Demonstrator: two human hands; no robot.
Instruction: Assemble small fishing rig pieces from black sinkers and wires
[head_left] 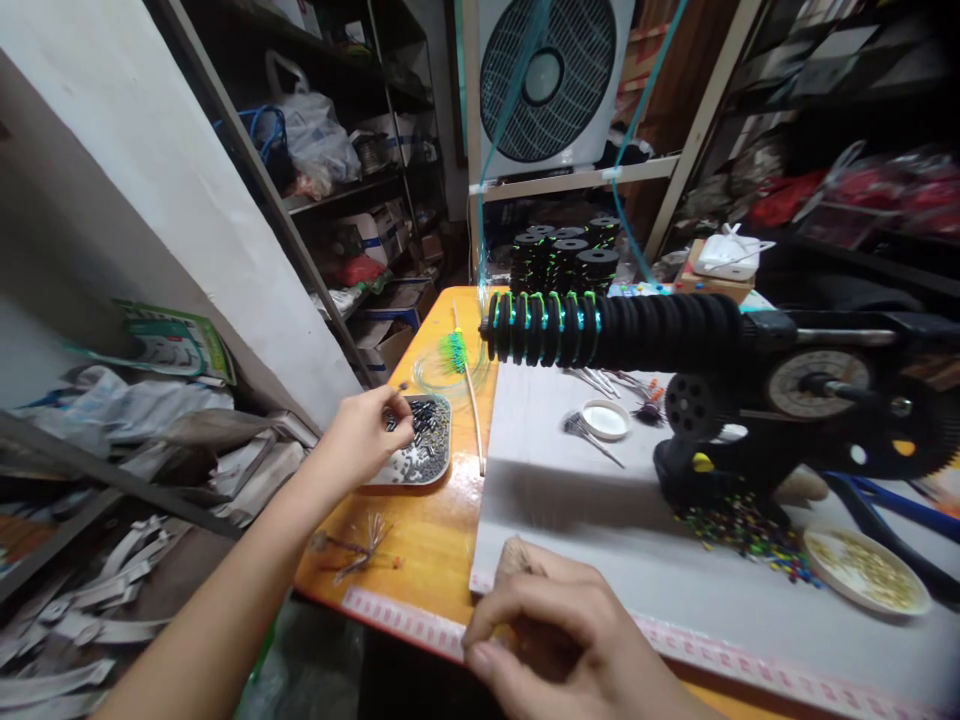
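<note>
My left hand [373, 432] is over a white tray [448, 445] of small black cylinders and grey pieces. Its fingers are curled together; whatever they hold, if anything, is too small to make out. A tiny dark piece [403, 386] shows just beyond the fingertips. Near the table's front edge, my right hand [559, 625] is closed, thumb against forefinger, and I cannot make out what is in it. Ahead, a black ribbed roller [622, 328] juts left from a dark machine [780, 400], bright green and blue line wound in its left grooves.
A wooden stick [474, 420] with green-blue bristly pieces lies beside the tray. The grey board [570, 520] bears a small white dish [606, 420], thin metal tools, scattered coloured beads [750, 535] and a dish of gold pieces [870, 570]. A fan [544, 80] stands behind stacked black spools [566, 262].
</note>
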